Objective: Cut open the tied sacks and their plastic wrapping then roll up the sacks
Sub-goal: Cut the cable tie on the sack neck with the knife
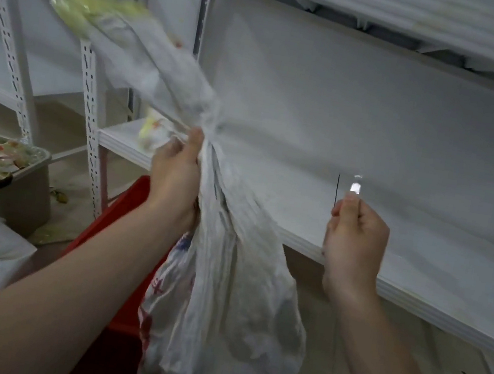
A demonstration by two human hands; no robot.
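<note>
Shelf (360,237): a white metal rack is filling the background, its board running across behind both hands.

Sack (237,298): a white woven sack is hanging in front of the shelf. Its long axis is running from a blurred, yellow-green-tipped end at upper left, through the left-hand grip, down to the loose body at bottom centre.

Red crate (122,231): it is sitting below and behind the left forearm, with the sack's body hanging in front of it.

Bin (32,185): it is standing well apart at left, holding crumpled clear plastic.

Left hand (173,175): it is clenching the gathered neck (211,136) with curled fingers, thumb pointing up and forearm rising from lower left.

Right hand (355,242): it is raised, knuckles toward the camera, pinching something between thumb and forefinger.

Blade (355,186): a small shiny cutter is sticking up out of that pinch; its edge is too blurred to read.

Key relation: the neck is lying to the blade's left at about the same height and well apart, so the right hand is probably needing to travel leftward across the sack's axis, just above the left thumb.
</note>
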